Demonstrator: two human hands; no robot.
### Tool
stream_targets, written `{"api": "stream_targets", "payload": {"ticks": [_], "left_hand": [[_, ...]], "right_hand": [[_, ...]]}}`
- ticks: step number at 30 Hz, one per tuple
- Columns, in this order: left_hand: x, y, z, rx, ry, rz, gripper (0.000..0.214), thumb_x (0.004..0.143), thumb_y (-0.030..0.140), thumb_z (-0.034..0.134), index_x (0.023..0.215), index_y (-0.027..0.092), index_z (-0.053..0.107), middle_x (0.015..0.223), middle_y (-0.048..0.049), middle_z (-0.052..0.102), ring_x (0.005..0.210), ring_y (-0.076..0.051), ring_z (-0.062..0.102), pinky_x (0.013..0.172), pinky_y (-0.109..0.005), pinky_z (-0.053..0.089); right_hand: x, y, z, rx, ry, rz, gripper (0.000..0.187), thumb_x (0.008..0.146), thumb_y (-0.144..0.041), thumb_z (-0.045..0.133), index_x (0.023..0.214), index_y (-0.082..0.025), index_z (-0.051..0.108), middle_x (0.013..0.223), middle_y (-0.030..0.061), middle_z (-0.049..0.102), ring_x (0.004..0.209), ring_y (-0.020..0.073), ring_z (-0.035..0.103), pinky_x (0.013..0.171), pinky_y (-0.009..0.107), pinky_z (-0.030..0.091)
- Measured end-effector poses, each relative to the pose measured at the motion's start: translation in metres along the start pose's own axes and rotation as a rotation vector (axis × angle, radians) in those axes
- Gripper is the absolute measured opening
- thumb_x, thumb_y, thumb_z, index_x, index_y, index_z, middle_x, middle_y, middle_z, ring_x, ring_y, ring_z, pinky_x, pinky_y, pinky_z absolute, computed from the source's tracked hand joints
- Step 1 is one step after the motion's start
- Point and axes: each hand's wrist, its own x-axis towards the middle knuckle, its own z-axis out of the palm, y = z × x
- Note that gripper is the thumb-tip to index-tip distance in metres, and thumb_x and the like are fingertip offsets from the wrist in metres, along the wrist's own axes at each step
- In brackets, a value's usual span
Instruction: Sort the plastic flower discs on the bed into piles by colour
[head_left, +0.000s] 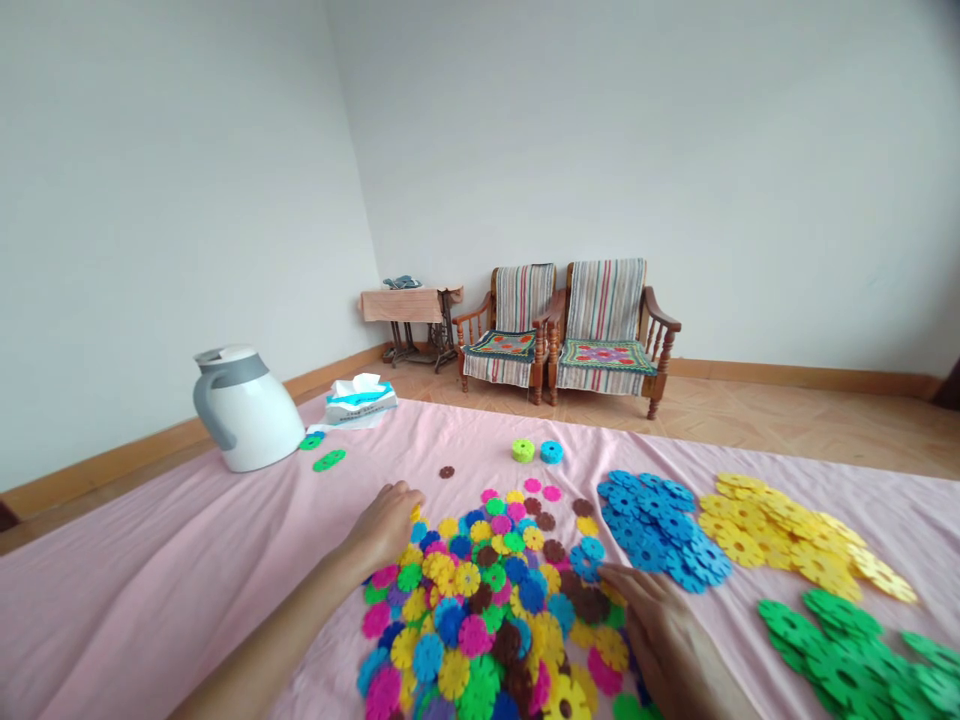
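The mixed pile of discs (474, 634) lies on the pink cloth (187, 580), between the hands. Left hand (386, 525): fingers curled at its far left edge; grip indeterminable. Right hand (664, 625): fingers extended beside its right edge.

Spread on the tablecloth (135, 590) between left hand (390, 525) and right hand (664, 630), a pile of discs (472, 600); to its right, three heaps (660, 530); beyond it, two stacks (523, 452) side by side. At left, a jug (266, 425), with a tissue box (361, 402) behind to the right. Across the floor (757, 412), a side table (403, 306) left of two armchairs (606, 310).
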Motion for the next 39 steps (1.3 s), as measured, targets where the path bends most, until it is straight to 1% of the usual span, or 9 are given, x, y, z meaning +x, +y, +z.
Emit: {"api": "stream_targets", "payload": {"ticks": [5, 12, 15, 19, 24, 30, 33, 36, 39], "left_hand": [[-0.012, 0.041, 0.002, -0.109, -0.062, 0.107, 0.044, 0.066, -0.003, 0.041, 0.092, 0.020, 0.067, 0.090, -0.0045, 0.060, 0.092, -0.018, 0.056, 0.082, -0.025, 0.041], [-0.019, 0.087, -0.005, -0.520, -0.229, 0.308, 0.050, 0.073, 0.003, 0.038, 0.113, 0.021, 0.063, 0.103, -0.0025, 0.066, 0.092, -0.014, 0.061, 0.077, -0.021, 0.046], [0.000, 0.084, -0.005, -0.613, -0.182, 0.328, 0.047, 0.075, 0.004, 0.037, 0.114, 0.017, 0.061, 0.109, -0.0035, 0.066, 0.096, -0.014, 0.061, 0.082, -0.022, 0.046], [0.042, 0.057, 0.004, -0.285, 0.024, 0.121, 0.047, 0.073, 0.000, 0.039, 0.110, 0.017, 0.064, 0.116, -0.0050, 0.063, 0.108, -0.016, 0.055, 0.097, -0.026, 0.038], [0.063, 0.034, 0.022, -0.171, 0.051, 0.028, 0.052, 0.066, -0.005, 0.043, 0.109, 0.015, 0.064, 0.110, -0.0117, 0.062, 0.106, -0.025, 0.054, 0.095, -0.037, 0.038], [0.037, 0.064, 0.023, -0.215, -0.033, 0.254, 0.059, 0.063, -0.006, 0.040, 0.107, 0.023, 0.067, 0.103, -0.0038, 0.065, 0.100, -0.018, 0.055, 0.091, -0.026, 0.040], [0.024, 0.082, 0.014, -0.388, -0.183, 0.407, 0.061, 0.059, -0.005, 0.036, 0.105, 0.021, 0.068, 0.098, -0.0030, 0.068, 0.091, -0.016, 0.060, 0.083, -0.025, 0.045], [0.023, 0.096, 0.008, -0.580, -0.357, 0.445, 0.061, 0.058, -0.004, 0.032, 0.100, 0.017, 0.070, 0.089, -0.0021, 0.071, 0.078, -0.014, 0.064, 0.069, -0.022, 0.049], [0.037, 0.108, 0.011, -0.517, -0.230, 0.438, 0.055, 0.062, -0.003, 0.033, 0.097, 0.015, 0.071, 0.091, -0.0028, 0.072, 0.083, -0.014, 0.064, 0.075, -0.021, 0.049]], "right_hand": [[-0.001, -0.017, -0.005, 0.113, -0.020, 0.016, 0.041, 0.077, -0.013, 0.040, 0.109, -0.018, 0.065, 0.109, 0.0094, 0.068, 0.098, 0.0218, 0.063, 0.085, 0.034, 0.051], [0.005, -0.035, -0.019, 0.327, -0.141, 0.075, 0.036, 0.086, -0.026, 0.039, 0.111, -0.023, 0.064, 0.110, 0.0059, 0.068, 0.099, 0.0194, 0.063, 0.084, 0.028, 0.051], [0.005, -0.035, -0.019, 0.375, -0.121, 0.106, 0.034, 0.088, -0.028, 0.037, 0.108, -0.024, 0.065, 0.105, 0.0051, 0.070, 0.096, 0.0184, 0.065, 0.082, 0.026, 0.051], [0.001, -0.023, -0.015, 0.315, 0.010, 0.178, 0.029, 0.086, -0.031, 0.041, 0.096, -0.023, 0.068, 0.092, 0.0059, 0.072, 0.085, 0.0194, 0.067, 0.074, 0.026, 0.052], [0.001, -0.008, -0.012, 0.281, 0.018, 0.230, 0.028, 0.086, -0.030, 0.040, 0.091, -0.022, 0.067, 0.088, 0.0047, 0.072, 0.081, 0.0188, 0.067, 0.073, 0.026, 0.053], [0.002, -0.011, -0.011, 0.286, 0.016, 0.236, 0.029, 0.086, -0.032, 0.039, 0.090, -0.024, 0.066, 0.087, 0.0055, 0.071, 0.081, 0.0206, 0.066, 0.072, 0.029, 0.052], [0.002, -0.010, -0.011, 0.287, 0.007, 0.233, 0.029, 0.085, -0.033, 0.039, 0.089, -0.024, 0.066, 0.086, 0.0058, 0.071, 0.081, 0.0212, 0.066, 0.071, 0.030, 0.052], [0.001, -0.009, -0.010, 0.280, 0.006, 0.221, 0.029, 0.086, -0.032, 0.038, 0.088, -0.024, 0.066, 0.086, 0.0058, 0.071, 0.081, 0.0211, 0.066, 0.071, 0.030, 0.052], [0.001, -0.008, -0.009, 0.277, 0.013, 0.211, 0.029, 0.085, -0.030, 0.037, 0.088, -0.024, 0.066, 0.085, 0.0049, 0.071, 0.080, 0.0202, 0.066, 0.071, 0.029, 0.052]]}}
